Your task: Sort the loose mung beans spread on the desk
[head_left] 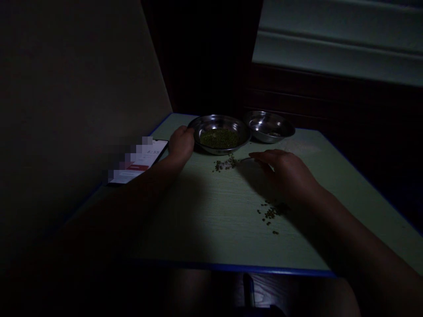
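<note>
My left hand (181, 143) is closed on the left rim of a steel bowl (218, 149) that holds small green beans (220, 138), which look like mung beans. Pinched in my right hand (282, 167) is a thin shiny metal utensil (247, 159), seemingly a spoon, its far end at a small pile of beans and whitish grains (225, 164) just in front of the bowl. A looser scatter of dark beans (271, 212) lies on the table below my right hand. Dim light hides much detail.
A second steel bowl (269, 132) stands behind to the right, with a little something pale inside. On the left of the green table (231, 246) lies a lit phone (139, 163). Walls border the left and back; the table has a blue edge.
</note>
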A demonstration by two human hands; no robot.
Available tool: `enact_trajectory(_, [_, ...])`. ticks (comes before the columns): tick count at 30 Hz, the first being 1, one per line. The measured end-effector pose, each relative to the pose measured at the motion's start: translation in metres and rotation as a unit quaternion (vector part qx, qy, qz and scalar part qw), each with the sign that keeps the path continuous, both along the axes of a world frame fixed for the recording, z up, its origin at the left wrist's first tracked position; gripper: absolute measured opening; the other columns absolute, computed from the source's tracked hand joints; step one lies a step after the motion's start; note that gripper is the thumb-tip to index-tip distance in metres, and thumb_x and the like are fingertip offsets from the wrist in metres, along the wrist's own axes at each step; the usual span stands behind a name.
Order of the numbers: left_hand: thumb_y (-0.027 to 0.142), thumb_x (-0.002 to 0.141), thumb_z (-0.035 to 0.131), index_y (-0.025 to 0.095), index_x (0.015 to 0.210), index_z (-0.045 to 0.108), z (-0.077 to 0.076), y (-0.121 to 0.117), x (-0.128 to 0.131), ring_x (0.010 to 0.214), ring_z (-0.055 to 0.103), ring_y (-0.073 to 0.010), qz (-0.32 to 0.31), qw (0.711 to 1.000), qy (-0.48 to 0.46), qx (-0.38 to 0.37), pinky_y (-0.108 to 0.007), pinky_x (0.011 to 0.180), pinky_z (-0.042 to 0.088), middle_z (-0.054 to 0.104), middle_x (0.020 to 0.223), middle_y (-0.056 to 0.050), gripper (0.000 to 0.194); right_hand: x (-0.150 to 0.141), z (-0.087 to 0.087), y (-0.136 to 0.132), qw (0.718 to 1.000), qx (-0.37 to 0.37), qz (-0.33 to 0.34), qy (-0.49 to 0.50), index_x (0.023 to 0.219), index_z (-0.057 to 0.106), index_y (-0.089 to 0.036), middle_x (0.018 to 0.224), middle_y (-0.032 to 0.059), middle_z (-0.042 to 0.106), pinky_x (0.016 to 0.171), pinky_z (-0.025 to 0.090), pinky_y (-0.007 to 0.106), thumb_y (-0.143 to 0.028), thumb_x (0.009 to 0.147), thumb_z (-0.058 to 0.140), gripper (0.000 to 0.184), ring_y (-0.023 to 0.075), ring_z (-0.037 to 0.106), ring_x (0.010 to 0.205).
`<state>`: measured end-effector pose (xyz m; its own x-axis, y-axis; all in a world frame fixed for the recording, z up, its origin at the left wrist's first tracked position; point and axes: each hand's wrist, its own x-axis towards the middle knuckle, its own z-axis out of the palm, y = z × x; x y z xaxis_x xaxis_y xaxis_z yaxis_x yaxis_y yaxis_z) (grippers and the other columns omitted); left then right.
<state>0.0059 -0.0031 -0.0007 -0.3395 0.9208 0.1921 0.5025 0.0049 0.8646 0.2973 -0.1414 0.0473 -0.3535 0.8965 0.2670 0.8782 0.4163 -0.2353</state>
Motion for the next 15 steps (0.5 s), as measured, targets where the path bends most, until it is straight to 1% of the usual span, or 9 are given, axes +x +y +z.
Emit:
enact_trajectory(2, [0.025,0.109,0.059,0.029,0.091,0.066,0.001,0.0,0.0,0.134,0.079,-0.041,0.008,1.0,-0.002,-0.005,-0.054,0.124,0.06,0.084,0.115,-0.016,0.02,-0.002,-0.003,0.002,1.0,0.001,0.002,0.008,0.158,0.095,-0.019,0.14,0.0206,0.099,0.106,0.074,0.048,-0.004,0.11,0.064,0.059,0.0405,0.096,0.126])
enact_trajectory(4, [0.022,0.109,0.058,0.029,0.088,0.063,0.001,-0.001,0.001,0.134,0.079,-0.0398,0.019,1.0,-0.008,-0.009,-0.052,0.125,0.059,0.083,0.115,-0.016,0.023,-0.005,-0.004,0.003,0.999,0.002,0.01,0.038,0.158,0.094,-0.016,0.142,0.022,0.098,0.106,0.074,0.049,-0.006,0.113,0.062,0.057,0.0392,0.097,0.124])
enact_trajectory(8, [0.019,0.109,0.061,0.03,0.086,0.064,0.002,-0.002,0.002,0.134,0.079,-0.0403,0.028,0.999,-0.028,-0.001,-0.054,0.125,0.059,0.083,0.112,-0.016,0.025,-0.017,-0.007,0.005,0.994,0.003,0.044,0.101,0.155,0.095,-0.017,0.143,0.02,0.098,0.103,0.075,0.047,-0.006,0.111,0.062,0.056,0.0335,0.098,0.112])
enact_trajectory(10, [0.02,0.11,0.061,0.031,0.085,0.061,0.003,-0.003,0.003,0.133,0.079,-0.0397,0.028,0.999,-0.036,-0.005,-0.054,0.125,0.059,0.083,0.112,-0.015,0.028,-0.023,-0.009,0.006,0.992,-0.004,0.061,0.113,0.154,0.095,-0.018,0.144,0.0192,0.098,0.106,0.075,0.047,-0.006,0.11,0.063,0.056,0.0336,0.098,0.116])
enact_trajectory(13, [0.02,0.114,0.058,0.031,0.083,0.052,0.005,-0.006,0.005,0.134,0.079,-0.038,0.022,0.999,-0.035,-0.019,-0.053,0.125,0.059,0.084,0.119,-0.016,0.033,-0.027,-0.011,0.006,0.991,-0.024,0.068,0.109,0.15,0.096,-0.017,0.143,0.0196,0.098,0.109,0.075,0.048,-0.008,0.109,0.064,0.052,0.0358,0.097,0.123])
enact_trajectory(15, [0.02,0.115,0.056,0.031,0.083,0.052,0.006,-0.006,0.006,0.134,0.079,-0.0372,0.016,0.999,-0.032,-0.021,-0.052,0.124,0.058,0.084,0.123,-0.017,0.034,-0.027,-0.012,0.006,0.992,-0.036,0.068,0.103,0.147,0.097,-0.019,0.144,0.0185,0.098,0.11,0.075,0.047,-0.007,0.108,0.065,0.052,0.0356,0.097,0.127])
